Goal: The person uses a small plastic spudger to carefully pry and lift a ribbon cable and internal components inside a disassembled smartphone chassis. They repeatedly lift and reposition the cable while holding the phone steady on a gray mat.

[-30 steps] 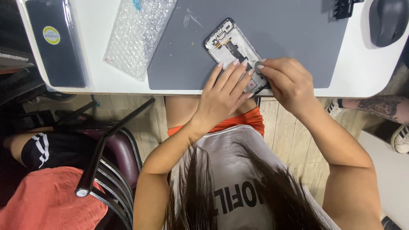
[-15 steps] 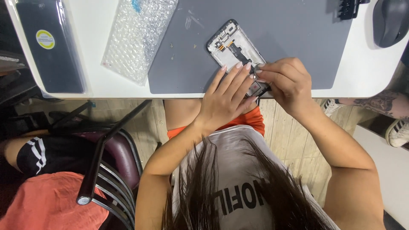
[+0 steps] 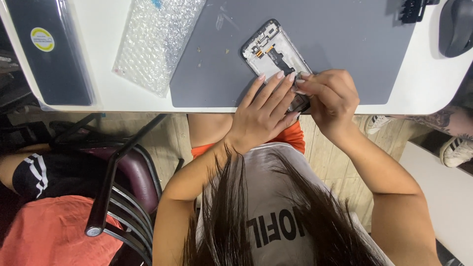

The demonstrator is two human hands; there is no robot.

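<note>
An opened phone frame point(image 3: 271, 53) with bare circuitry and an orange flex cable lies slanted on a grey work mat point(image 3: 345, 44) at the table's near edge. My left hand point(image 3: 261, 113) rests flat over the phone's lower half, fingers spread, pinning it down. My right hand point(image 3: 327, 98) is curled beside it, fingertips pinched at the phone's right edge; whether a small part or tool sits between them is hidden.
A bubble-wrap pouch point(image 3: 155, 42) lies left of the mat. A dark flat box with a yellow sticker point(image 3: 49, 49) sits at the far left. A black mouse point(image 3: 456, 24) and a black clip point(image 3: 411, 10) are at the upper right. Another person sits at my left beside a chair point(image 3: 118, 187).
Both hands keep their hold on the phone with only slight shifts; the view has tilted a little. Nothing was picked up or let go.
</note>
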